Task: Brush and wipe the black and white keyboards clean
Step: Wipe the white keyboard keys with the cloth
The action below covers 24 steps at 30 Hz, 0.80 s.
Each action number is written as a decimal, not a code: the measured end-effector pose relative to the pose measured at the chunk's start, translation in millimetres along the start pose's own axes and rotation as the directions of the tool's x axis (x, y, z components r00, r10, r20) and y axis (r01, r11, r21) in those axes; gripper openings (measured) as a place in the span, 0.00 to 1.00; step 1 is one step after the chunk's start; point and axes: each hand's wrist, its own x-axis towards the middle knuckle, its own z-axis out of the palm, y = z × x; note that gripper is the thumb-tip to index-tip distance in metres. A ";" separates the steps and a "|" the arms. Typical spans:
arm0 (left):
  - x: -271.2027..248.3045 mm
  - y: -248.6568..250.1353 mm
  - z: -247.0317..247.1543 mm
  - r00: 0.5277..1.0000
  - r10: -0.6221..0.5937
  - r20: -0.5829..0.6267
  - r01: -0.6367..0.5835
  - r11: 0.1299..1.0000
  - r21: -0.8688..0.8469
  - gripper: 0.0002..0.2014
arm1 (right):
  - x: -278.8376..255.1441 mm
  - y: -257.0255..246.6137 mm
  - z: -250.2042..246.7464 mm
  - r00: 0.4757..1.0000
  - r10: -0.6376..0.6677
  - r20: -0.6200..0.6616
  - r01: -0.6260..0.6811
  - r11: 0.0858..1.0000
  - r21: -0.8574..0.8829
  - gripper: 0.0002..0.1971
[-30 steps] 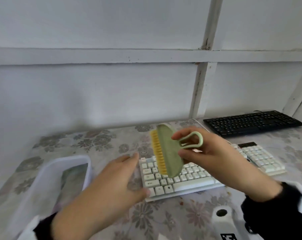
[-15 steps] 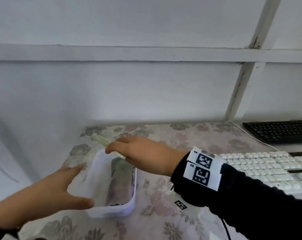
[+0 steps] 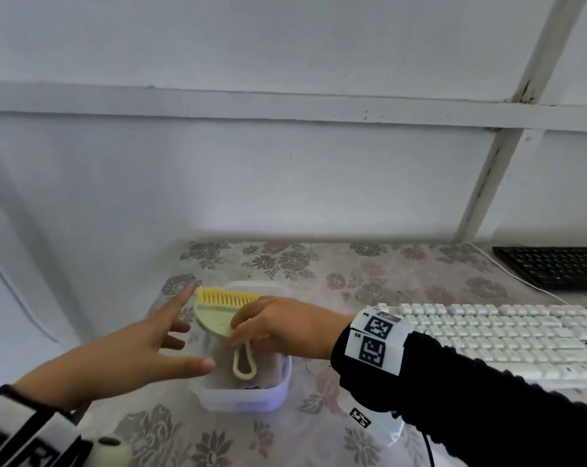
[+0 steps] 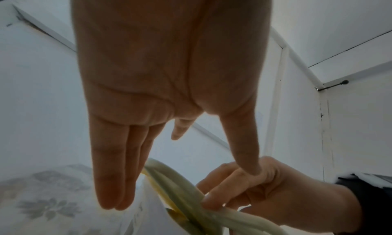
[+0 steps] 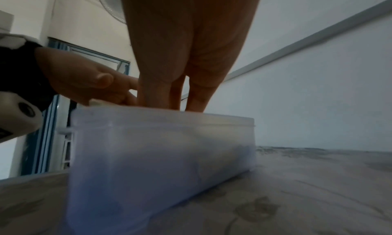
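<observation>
My right hand (image 3: 241,328) grips a pale green brush (image 3: 217,318) with yellow bristles at the base of its loop handle. The brush lies flat over the open top of a translucent plastic container (image 3: 248,396), bristles toward the wall. My left hand (image 3: 170,332) is open with fingers spread at the container's left side, thumb against its near wall. The left wrist view shows the right hand's fingers (image 4: 220,193) curled on the brush (image 4: 182,193). The white keyboard (image 3: 504,335) lies to the right, with the black keyboard (image 3: 555,267) behind it at the far right.
A flowered cloth (image 3: 319,264) covers the table, which ends at a white wall. The container (image 5: 161,154) stands near the table's left end. A white cable (image 3: 521,278) runs along the black keyboard. A small white tagged device (image 3: 379,423) sits under my right forearm.
My right hand has brought the brush from above the white keyboard leftward to the container and laid it flat over the opening. My left hand followed to the container's left side.
</observation>
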 end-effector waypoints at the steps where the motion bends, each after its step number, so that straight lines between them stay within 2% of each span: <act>1: 2.9 1.6 0.2 1.000 0.009 0.002 -0.009 1.000 -0.010 0.58 | -0.3 1.1 -0.2 1.000 0.012 -0.008 -0.012 0.999 0.031 0.17; 4: 14.0 3.4 3.0 0.999 0.054 -0.005 -0.054 0.995 -0.086 0.56 | -1.0 2.3 0.7 0.998 0.063 -0.020 -0.060 0.991 0.116 0.19; 6: 23.4 0.9 5.1 0.996 0.063 -0.059 -0.070 0.989 -0.130 0.52 | -0.9 4.6 -0.3 0.983 0.180 -0.032 -0.172 0.972 0.159 0.22; 9: 36.8 -2.9 7.9 0.986 0.027 -0.163 -0.057 0.983 -0.177 0.31 | 0.8 12.4 -1.2 0.922 0.387 -0.020 -0.386 0.922 0.029 0.22; 11: 39.8 -2.5 8.0 0.972 0.022 -0.235 -0.078 0.969 -0.233 0.21 | 3.1 16.0 2.4 0.885 0.465 -0.015 -0.465 0.883 -0.067 0.18; 13: 39.1 -3.8 6.8 0.947 0.021 -0.321 -0.115 0.954 -0.276 0.15 | 6.6 15.7 6.3 0.860 0.510 0.012 -0.506 0.855 -0.113 0.14; 15: 37.5 -4.3 4.6 0.916 0.018 -0.401 -0.155 0.938 -0.311 0.13 | 11.0 13.5 9.3 0.845 0.534 0.036 -0.525 0.840 -0.138 0.14; 19: 34.1 -6.7 2.3 0.856 0.023 -0.517 -0.221 0.920 -0.325 0.15 | 20.8 7.9 14.1 0.785 0.604 0.139 -0.580 0.795 -0.179 0.21; 21: 33.0 -8.3 1.8 0.843 0.032 -0.537 -0.237 0.918 -0.317 0.16 | 24.8 5.6 16.3 0.749 0.636 0.189 -0.604 0.771 -0.201 0.23; 24: 31.9 -10.1 2.0 0.848 0.041 -0.528 -0.247 0.913 -0.325 0.16 | 28.9 5.2 17.4 0.728 0.656 0.199 -0.631 0.755 -0.179 0.27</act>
